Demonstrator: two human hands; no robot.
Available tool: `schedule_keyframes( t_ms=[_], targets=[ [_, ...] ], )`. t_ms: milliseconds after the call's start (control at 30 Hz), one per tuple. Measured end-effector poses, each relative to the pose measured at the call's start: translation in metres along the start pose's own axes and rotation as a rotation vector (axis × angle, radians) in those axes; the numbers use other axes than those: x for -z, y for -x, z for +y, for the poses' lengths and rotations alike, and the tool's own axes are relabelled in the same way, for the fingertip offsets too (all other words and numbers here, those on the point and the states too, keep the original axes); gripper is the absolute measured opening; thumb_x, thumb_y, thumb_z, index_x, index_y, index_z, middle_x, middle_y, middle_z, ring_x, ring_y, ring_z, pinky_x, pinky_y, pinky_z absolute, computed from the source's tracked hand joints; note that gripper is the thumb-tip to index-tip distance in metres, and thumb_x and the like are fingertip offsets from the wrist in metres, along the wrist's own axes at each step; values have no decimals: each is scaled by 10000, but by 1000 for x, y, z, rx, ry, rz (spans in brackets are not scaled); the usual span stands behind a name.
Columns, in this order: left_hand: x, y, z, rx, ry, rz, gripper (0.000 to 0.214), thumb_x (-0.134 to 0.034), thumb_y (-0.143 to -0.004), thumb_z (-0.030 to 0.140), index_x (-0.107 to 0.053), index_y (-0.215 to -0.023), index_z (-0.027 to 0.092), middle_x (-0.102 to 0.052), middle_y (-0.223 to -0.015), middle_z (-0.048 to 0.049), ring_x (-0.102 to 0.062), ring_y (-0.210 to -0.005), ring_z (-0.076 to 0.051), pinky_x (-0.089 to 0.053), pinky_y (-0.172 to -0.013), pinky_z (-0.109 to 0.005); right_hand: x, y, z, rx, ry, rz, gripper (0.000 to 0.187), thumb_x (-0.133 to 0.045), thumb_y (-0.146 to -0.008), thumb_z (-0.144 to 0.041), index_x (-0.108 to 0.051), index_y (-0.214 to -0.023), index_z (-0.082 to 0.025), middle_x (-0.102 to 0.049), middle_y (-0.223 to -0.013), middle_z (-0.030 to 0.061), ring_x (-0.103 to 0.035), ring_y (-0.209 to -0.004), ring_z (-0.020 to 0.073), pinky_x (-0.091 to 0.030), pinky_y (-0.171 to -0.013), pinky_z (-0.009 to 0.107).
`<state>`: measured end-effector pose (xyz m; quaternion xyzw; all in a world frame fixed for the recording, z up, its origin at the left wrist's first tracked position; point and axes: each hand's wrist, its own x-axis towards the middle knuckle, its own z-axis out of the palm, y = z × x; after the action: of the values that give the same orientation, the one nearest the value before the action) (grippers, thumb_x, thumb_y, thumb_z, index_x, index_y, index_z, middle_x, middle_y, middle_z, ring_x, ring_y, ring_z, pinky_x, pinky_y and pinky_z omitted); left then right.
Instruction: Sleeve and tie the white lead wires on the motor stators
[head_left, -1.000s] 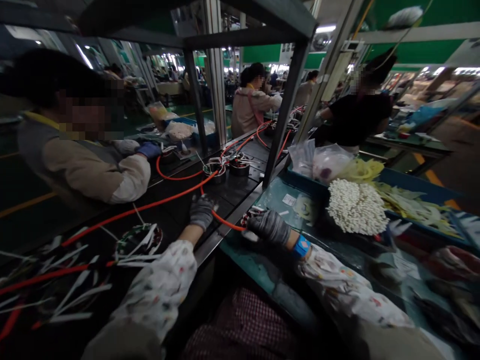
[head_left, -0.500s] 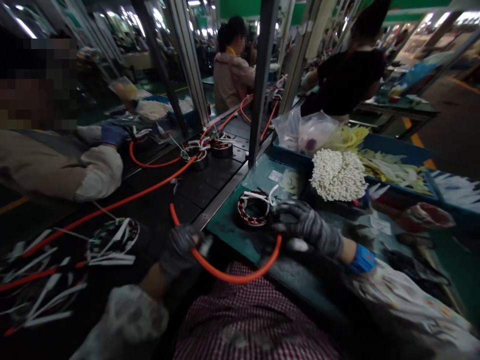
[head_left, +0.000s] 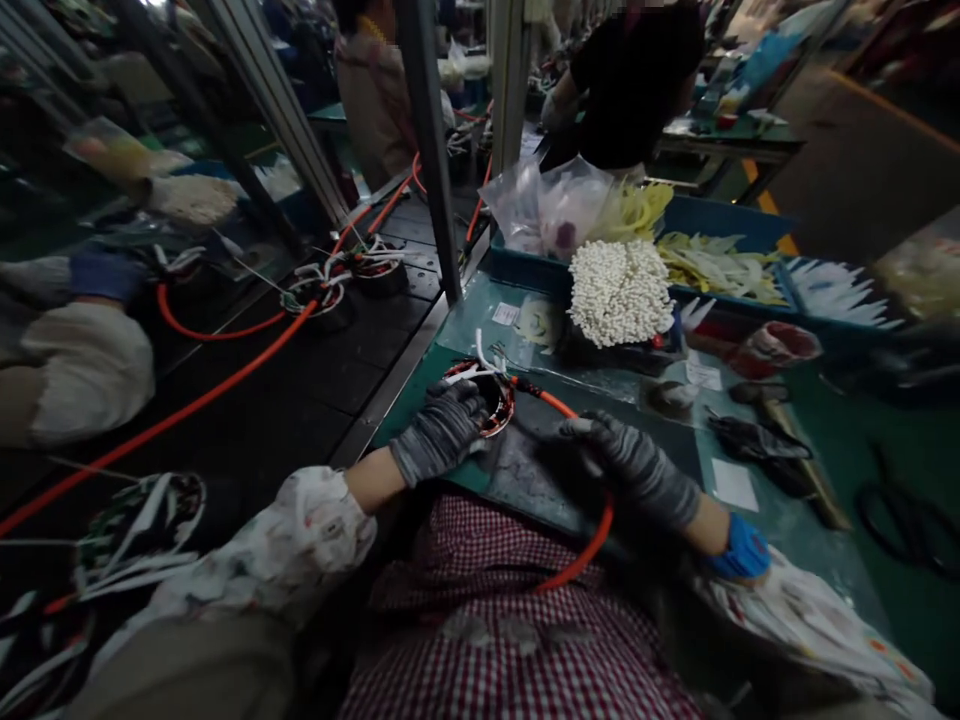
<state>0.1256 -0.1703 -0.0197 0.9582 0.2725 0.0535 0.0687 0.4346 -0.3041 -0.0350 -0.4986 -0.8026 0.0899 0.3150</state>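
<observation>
Wound ring [head_left: 505,416]: on the table [head_left: 416,392], exact tilt unclear, white leads [head_left: 491,362] uppermost, presumably for access.
Left hand [head_left: 441,432]: at the ring's left side, fingers curled over the rim, apparently for steadying.
Right hand [head_left: 634,465]: right of the ring, fingers closed around the orange tube [head_left: 559,403], seemingly to control the slack.
White bead bundle [head_left: 619,293]: beyond the ring, rightward, probably for easy reach.

The wound ring [head_left: 504,412] lies near the left edge of the workbench [head_left: 817,420]; past that edge is the conveyor [head_left: 300,400], carrying more rings [head_left: 381,275]. Over at the far edge sits a tray [head_left: 720,215], a bundle [head_left: 619,290] before it; rightward, a hammer [head_left: 789,432].
</observation>
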Motion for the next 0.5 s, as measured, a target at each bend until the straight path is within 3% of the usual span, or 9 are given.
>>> schedule_keyframes(
  t_ms=[100,233,367,433,500],
  targets=[
    [-5,2,14,-89,14,-11,346,-743,-1003,434,-779,-1283,234,-765,-1399,-118,-622,-1401,-360,-444,-1278,-526,25,0,9,37,16,-71,560,-529,-1032,-193,-580,-1574,-323,-808,-960,53,-757,-737,217,-639,-628,326],
    [6,1,34,-174,-11,-84,390,-729,-1026,480,-788,-1275,186,-758,-1417,-152,-650,-1386,-357,-486,-1254,-518,37,-7,8,133,86,-27,544,-541,-1079,-319,-543,-1622,-344,-819,-1076,85,-752,-786,250,-627,-646,381],
    [31,-7,38,-277,-114,-201,317,-631,-1073,269,-741,-1367,222,-714,-1510,-113,-605,-1468,-323,-453,-1282,-545,24,-28,-4,205,317,23,426,-571,-1105,-289,-645,-1519,-362,-813,-1247,95,-747,-1062,292,-640,-844,450],
    [42,-13,32,-302,-112,-223,343,-587,-1069,196,-737,-1368,270,-703,-1535,-58,-584,-1502,-283,-423,-1315,-520,13,-45,-7,293,292,-104,382,-570,-1115,-238,-684,-1452,-375,-795,-1360,66,-713,-1210,294,-627,-956,486],
    [51,-21,24,-250,-65,-185,362,-586,-1037,158,-768,-1296,335,-742,-1479,17,-628,-1457,-219,-445,-1309,-428,4,-65,-7,369,186,-248,296,-581,-1117,-238,-745,-1334,-354,-798,-1362,50,-703,-1227,292,-626,-966,493]
  ],
)
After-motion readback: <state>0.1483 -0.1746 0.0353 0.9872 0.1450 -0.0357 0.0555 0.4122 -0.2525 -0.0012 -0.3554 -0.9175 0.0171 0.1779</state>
